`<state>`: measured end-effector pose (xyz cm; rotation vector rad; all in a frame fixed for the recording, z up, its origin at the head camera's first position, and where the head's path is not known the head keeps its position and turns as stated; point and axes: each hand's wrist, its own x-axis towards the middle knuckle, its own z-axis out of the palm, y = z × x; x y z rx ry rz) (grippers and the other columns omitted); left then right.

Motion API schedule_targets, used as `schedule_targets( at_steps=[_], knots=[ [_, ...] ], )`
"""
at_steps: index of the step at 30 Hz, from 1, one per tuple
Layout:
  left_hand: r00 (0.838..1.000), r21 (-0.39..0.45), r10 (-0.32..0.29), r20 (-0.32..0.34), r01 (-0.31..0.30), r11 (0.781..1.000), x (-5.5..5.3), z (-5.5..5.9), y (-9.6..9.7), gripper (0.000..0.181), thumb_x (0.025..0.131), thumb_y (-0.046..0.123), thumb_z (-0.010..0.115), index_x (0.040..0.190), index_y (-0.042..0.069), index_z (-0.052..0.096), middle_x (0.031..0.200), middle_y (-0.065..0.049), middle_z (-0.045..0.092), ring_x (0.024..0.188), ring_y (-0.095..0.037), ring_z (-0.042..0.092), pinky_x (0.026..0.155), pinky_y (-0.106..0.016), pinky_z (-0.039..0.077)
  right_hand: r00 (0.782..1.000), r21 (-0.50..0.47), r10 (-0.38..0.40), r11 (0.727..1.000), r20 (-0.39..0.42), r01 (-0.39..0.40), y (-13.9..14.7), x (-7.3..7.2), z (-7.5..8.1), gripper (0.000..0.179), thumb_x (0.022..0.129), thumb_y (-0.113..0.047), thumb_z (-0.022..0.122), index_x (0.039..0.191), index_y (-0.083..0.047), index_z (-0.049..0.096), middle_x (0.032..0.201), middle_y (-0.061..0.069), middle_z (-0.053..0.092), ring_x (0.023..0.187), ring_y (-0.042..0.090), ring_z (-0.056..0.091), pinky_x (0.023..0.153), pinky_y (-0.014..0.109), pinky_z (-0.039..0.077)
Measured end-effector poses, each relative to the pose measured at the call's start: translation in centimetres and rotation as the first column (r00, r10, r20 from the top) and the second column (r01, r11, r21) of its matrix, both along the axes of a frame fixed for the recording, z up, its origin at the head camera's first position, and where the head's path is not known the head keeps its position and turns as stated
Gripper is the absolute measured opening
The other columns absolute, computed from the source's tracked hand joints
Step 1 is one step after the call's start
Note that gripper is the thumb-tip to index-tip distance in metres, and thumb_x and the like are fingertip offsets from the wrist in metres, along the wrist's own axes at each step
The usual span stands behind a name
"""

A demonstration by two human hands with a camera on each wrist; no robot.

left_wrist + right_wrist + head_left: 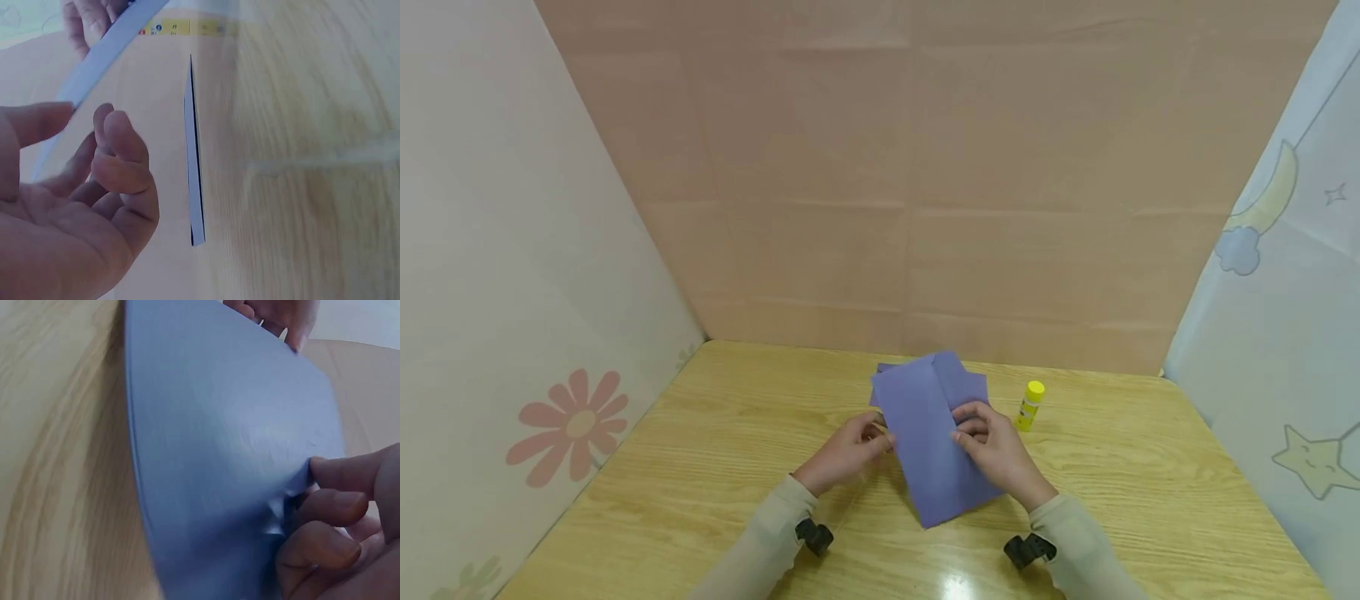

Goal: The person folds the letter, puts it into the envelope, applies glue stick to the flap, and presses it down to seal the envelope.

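Both hands hold a purple folded paper (pixel 925 433) tilted up over the table. The left hand (pixel 850 450) has its left edge between thumb and curled fingers; the left wrist view shows the thumb tip (pixel 59 115) right at the sheet's edge. On the other side, the right hand (pixel 1000 450) pinches the right part, where a flap stands away from the sheet. Close up in the right wrist view, the paper (pixel 219 425) bows and creases near the right thumb (pixel 337 472). Behind it, partly hidden, lies another purple paper piece (pixel 883 367).
A yellow glue stick (pixel 1031 406) stands upright to the right of the paper, just beyond the right hand. The wooden table (pixel 737 417) ends at a tan back sheet (pixel 805 250), with pale printed panels at both sides.
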<state>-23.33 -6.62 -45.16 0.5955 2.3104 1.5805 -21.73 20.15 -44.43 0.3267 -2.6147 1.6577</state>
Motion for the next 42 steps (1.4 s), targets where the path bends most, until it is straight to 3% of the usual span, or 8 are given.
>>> schedule_targets(
  at_steps=[6, 12, 16, 23, 28, 35, 39, 42],
  knots=[
    [0.994, 0.077, 0.091, 0.064, -0.096, 0.992, -0.6, -0.5, -1.6, 0.03, 0.107, 0.028, 0.05, 0.121, 0.004, 0.06, 0.1, -0.019, 0.062, 0.08, -0.038, 0.06, 0.059, -0.029, 0.041, 0.995, 0.18, -0.003, 0.983, -0.103, 0.022, 0.3, -0.1, -0.6, 0.024, 0.092, 0.0, 0.067, 0.114, -0.008, 0.072, 0.098, 0.003, 0.071, 0.082, 0.013, 0.061, 0.069, 0.025, 0.05],
    [0.999, -0.049, 0.036, 0.031, -0.035, 0.998, -0.4, -0.7, -2.3, 0.018, 0.102, 0.016, 0.058, 0.099, 0.001, 0.068, 0.081, -0.013, 0.059, 0.072, -0.02, 0.052, 0.061, -0.027, 0.042, 0.986, 0.299, 0.006, 0.953, -0.168, 0.045, 0.1, 0.0, -1.0, 0.022, 0.089, -0.003, 0.072, 0.108, -0.014, 0.076, 0.098, -0.002, 0.069, 0.067, 0.006, 0.05, 0.06, 0.024, 0.044],
    [0.999, -0.107, 0.05, 0.022, -0.048, 0.993, 0.0, -0.6, -2.4, 0.02, 0.1, 0.017, 0.061, 0.089, 0.001, 0.068, 0.077, -0.015, 0.059, 0.067, -0.017, 0.049, 0.058, -0.027, 0.042, 0.975, 0.352, 0.015, 0.934, -0.222, 0.066, 0.1, 0.1, -1.0, 0.018, 0.087, -0.004, 0.074, 0.103, -0.011, 0.077, 0.103, 0.003, 0.066, 0.07, 0.008, 0.051, 0.062, 0.027, 0.046],
    [0.99, -0.232, 0.132, -0.041, -0.138, 0.963, 0.2, -1.1, -2.7, 0.03, 0.097, 0.018, 0.066, 0.072, 0.0, 0.064, 0.062, 0.001, 0.048, 0.056, -0.011, 0.04, 0.052, -0.026, 0.034, 0.981, 0.489, -0.05, 0.861, -0.19, 0.139, 1.0, 0.3, -1.1, 0.015, 0.084, -0.009, 0.075, 0.099, -0.01, 0.075, 0.104, 0.007, 0.065, 0.094, 0.025, 0.063, 0.081, 0.045, 0.053],
    [0.974, -0.314, 0.19, -0.126, -0.221, 0.923, 0.1, -1.4, -2.6, 0.03, 0.093, 0.017, 0.071, 0.066, 0.003, 0.067, 0.058, 0.007, 0.047, 0.052, -0.009, 0.039, 0.05, -0.024, 0.032, 0.995, 0.563, -0.043, 0.821, -0.095, 0.089, 1.5, 0.5, -1.6, 0.019, 0.08, -0.013, 0.079, 0.098, -0.008, 0.076, 0.101, 0.009, 0.065, 0.097, 0.027, 0.063, 0.085, 0.049, 0.052],
    [0.937, -0.431, 0.234, -0.26, -0.329, 0.84, 0.4, -1.0, -1.8, 0.014, 0.085, 0.018, 0.076, 0.091, 0.006, 0.075, 0.077, 0.003, 0.065, 0.067, -0.01, 0.054, 0.059, -0.029, 0.044, 0.998, 0.607, -0.047, 0.793, -0.03, 0.056, 1.3, 0.9, -1.9, 0.021, 0.078, -0.016, 0.082, 0.097, -0.009, 0.078, 0.101, 0.007, 0.062, 0.095, 0.028, 0.064, 0.078, 0.049, 0.054],
    [0.944, -0.446, 0.155, -0.291, -0.277, 0.851, 0.6, -0.9, -1.3, 0.031, 0.087, 0.015, 0.073, 0.114, -0.001, 0.07, 0.075, -0.001, 0.062, 0.066, -0.013, 0.054, 0.059, -0.03, 0.044, 0.998, 0.637, -0.052, 0.768, -0.027, 0.057, 1.0, 1.1, -1.8, 0.021, 0.079, -0.016, 0.08, 0.098, -0.008, 0.078, 0.101, 0.006, 0.061, 0.091, 0.025, 0.063, 0.072, 0.046, 0.054],
    [0.952, -0.484, 0.07, -0.297, -0.213, 0.849, 0.9, -0.9, -0.9, 0.037, 0.087, 0.015, 0.072, 0.119, -0.003, 0.068, 0.087, -0.009, 0.069, 0.078, -0.021, 0.063, 0.068, -0.037, 0.051, 0.998, 0.657, -0.053, 0.752, -0.026, 0.057, 0.9, 1.3, -1.7, 0.022, 0.079, -0.016, 0.08, 0.099, -0.009, 0.078, 0.101, 0.006, 0.06, 0.086, 0.022, 0.062, 0.067, 0.043, 0.053]
  ],
)
